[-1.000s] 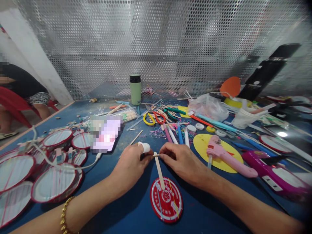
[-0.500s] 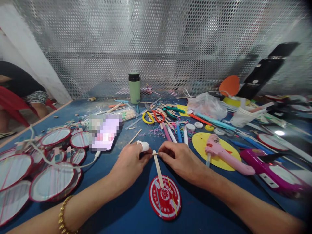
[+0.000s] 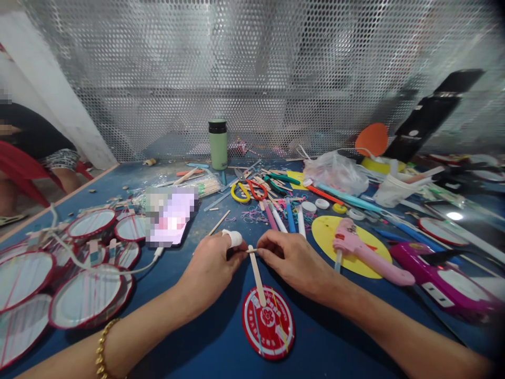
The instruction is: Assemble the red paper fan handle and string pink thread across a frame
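Observation:
A flat wooden craft stick (image 3: 257, 276) lies with its near end on a round red lid-like disc (image 3: 269, 342) printed with white characters and a flower. Across the stick's far end runs a short thin wooden stick (image 3: 251, 251). My left hand (image 3: 213, 268) pinches the left end of this crosspiece, a white wrap (image 3: 235, 238) around one finger. From the other side, my right hand (image 3: 290, 258) has its thumb and fingertips closed on the right end. Thin coloured strips cross the disc. My fingers partly cover both ends of the crosspiece.
White-faced, red-rimmed discs (image 3: 89, 292) crowd the left beside a phone (image 3: 171, 218) on a cable. A pink glue gun (image 3: 363, 252) rests on a yellow oval (image 3: 323, 237). Scissors (image 3: 240, 193), pens and rubber bands lie ahead, near a green tumbler (image 3: 218, 147). A person (image 3: 35, 137) sits left.
Both hands keep their pinch on the short stick. The whole view has shifted very slightly; nothing else visibly differs.

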`<state>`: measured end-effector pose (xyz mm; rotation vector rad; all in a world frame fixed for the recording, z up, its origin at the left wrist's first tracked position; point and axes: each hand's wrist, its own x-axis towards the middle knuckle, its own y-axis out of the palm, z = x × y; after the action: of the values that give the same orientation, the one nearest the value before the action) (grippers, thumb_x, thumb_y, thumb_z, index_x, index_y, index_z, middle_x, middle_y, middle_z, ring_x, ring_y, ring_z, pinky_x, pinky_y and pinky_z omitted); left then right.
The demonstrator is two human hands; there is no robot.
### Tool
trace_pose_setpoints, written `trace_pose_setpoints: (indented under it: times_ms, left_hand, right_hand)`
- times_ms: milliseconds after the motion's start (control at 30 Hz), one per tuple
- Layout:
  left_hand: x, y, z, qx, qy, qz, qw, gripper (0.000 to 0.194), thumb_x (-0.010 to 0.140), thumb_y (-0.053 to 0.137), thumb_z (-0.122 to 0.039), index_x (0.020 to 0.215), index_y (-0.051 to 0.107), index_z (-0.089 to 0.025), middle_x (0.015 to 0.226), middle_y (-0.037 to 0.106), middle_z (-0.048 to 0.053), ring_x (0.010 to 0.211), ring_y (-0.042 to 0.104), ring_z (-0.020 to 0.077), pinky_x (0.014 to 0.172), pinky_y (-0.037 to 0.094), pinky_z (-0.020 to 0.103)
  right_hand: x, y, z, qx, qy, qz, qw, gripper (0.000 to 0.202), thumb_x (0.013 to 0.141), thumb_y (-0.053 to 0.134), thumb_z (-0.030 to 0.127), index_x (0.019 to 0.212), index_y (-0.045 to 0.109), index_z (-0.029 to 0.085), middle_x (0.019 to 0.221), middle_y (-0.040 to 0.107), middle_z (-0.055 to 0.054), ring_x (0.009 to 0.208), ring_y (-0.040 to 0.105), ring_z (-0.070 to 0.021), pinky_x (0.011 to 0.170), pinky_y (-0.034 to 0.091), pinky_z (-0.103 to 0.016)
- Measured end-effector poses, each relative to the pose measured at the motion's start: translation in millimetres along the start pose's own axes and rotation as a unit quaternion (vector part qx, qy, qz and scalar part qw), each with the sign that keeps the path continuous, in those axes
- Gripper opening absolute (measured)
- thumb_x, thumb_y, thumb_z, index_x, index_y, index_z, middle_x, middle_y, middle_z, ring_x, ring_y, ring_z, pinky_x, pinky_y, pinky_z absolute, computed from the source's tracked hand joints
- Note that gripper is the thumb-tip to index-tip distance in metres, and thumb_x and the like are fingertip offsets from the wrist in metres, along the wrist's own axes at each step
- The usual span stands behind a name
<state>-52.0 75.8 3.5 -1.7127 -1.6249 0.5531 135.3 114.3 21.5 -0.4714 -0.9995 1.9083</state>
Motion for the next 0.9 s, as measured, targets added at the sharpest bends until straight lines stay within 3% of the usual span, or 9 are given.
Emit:
trace_pose_setpoints:
  times_ms: [900]
  left_hand:
    - [-0.1, 1.6, -1.2, -0.005, -0.010, 0.004, 1.000, 0.010, 0.085, 0.060, -0.017, 0.087, 0.069, -0.021, 0.077, 0.064, 0.000, 0.072, 0.057, 0.0158, 0.064, 0.037, 0.027]
  right_hand:
    - [-0.1, 1.4, -0.2, 0.007, -0.009, -0.003, 1.000, 0.009, 0.090, 0.060, 0.016, 0.085, 0.067, 0.017, 0.071, 0.066, 0.001, 0.061, 0.057, -0.0111, 0.059, 0.039, -0.023]
